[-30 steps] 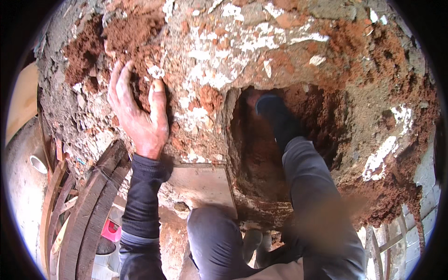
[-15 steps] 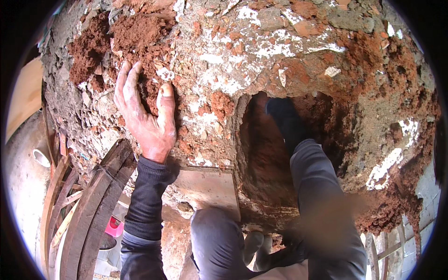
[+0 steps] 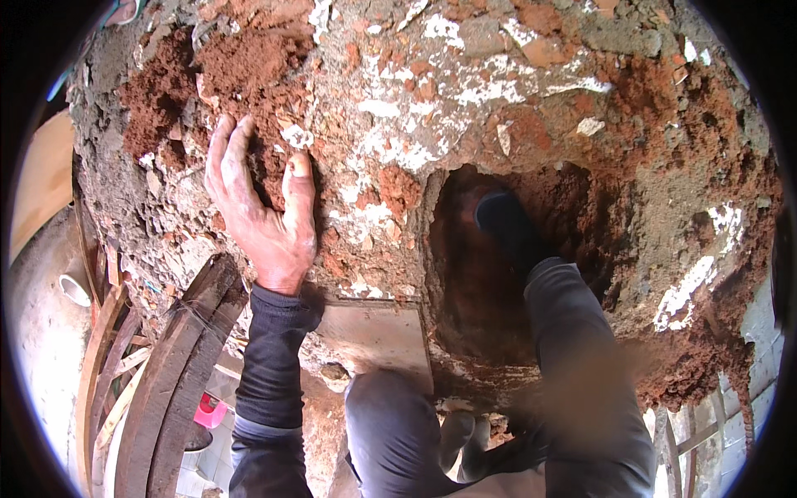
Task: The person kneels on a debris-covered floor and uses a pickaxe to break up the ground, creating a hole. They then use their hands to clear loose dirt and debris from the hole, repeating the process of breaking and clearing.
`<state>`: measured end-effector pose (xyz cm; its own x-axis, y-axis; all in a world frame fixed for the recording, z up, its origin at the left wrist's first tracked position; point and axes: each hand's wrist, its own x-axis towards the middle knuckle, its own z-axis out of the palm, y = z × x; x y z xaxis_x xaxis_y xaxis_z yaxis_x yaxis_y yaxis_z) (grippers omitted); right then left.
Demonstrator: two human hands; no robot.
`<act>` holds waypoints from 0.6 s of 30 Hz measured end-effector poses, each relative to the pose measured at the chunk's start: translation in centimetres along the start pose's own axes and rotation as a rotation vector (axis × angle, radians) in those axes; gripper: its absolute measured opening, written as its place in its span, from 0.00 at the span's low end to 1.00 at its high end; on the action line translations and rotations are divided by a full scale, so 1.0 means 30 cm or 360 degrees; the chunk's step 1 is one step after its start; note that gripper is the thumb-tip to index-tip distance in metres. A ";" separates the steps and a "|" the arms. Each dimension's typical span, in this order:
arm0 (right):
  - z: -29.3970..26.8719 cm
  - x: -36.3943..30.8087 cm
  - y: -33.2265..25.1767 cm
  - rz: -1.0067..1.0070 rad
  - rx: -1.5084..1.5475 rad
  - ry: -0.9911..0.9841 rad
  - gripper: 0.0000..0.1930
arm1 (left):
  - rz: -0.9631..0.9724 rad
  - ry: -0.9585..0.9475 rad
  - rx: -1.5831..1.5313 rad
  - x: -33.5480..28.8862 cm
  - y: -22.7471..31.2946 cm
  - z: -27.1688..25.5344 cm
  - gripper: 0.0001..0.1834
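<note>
My left hand (image 3: pixel 266 220) rests on the rough ground with its fingers spread and thumb apart, at the edge of a patch of loose red soil (image 3: pixel 257 75). Nothing is in it. My right arm (image 3: pixel 564 307), in a dark sleeve, reaches down into a square-sided hole (image 3: pixel 427 274). Deep in the shade there, my right hand (image 3: pixel 470 203) shows only as a dim smear past the cuff. Its fingers, and anything they hold, cannot be made out. Reddish earth (image 3: pixel 573 207) lines the hole's far side.
A flat board (image 3: pixel 374 332) lies at the hole's near left edge, behind my knee (image 3: pixel 390 432). Curved timber pieces (image 3: pixel 178 365) and thinner sticks lean at the left. Loose soil (image 3: pixel 689 369) is heaped at the right. A white pipe end (image 3: pixel 73 288) shows at far left.
My right arm has shifted slightly right and down in the picture, and the hand's area has darkened. My left hand keeps its place on the ground.
</note>
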<state>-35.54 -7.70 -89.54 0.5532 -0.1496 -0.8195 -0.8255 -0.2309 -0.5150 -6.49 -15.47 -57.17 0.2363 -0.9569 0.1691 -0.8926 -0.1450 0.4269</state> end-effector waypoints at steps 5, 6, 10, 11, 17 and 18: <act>0.022 0.046 0.020 0.0011 0.0031 -0.0015 0.23 | 0.0021 0.0007 0.0005 -0.007 -0.004 0.007 0.31; 0.016 0.060 0.026 0.0011 0.0036 -0.0019 0.23 | 0.0009 -0.0018 0.0044 -0.008 -0.002 0.007 0.31; 0.029 0.073 0.030 0.0029 0.0065 -0.0027 0.23 | -0.0002 -0.0038 0.0037 -0.005 -0.010 0.008 0.32; 0.027 0.070 0.030 0.0030 0.0069 -0.0029 0.23 | -0.0015 -0.0035 -0.0004 -0.009 -0.010 0.010 0.32; -0.006 0.061 0.009 -0.0039 0.0034 -0.0070 0.24 | -0.0022 -0.0024 0.0080 -0.019 -0.003 -0.017 0.31; -0.010 0.067 0.016 -0.0033 0.0031 -0.0082 0.24 | -0.0016 -0.0014 0.0046 -0.008 -0.012 -0.001 0.31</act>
<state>-34.77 -8.41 -91.36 0.5641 -0.0955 -0.8201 -0.8162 -0.2144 -0.5365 -6.20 -15.18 -57.34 0.2420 -0.9575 0.1572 -0.9010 -0.1616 0.4025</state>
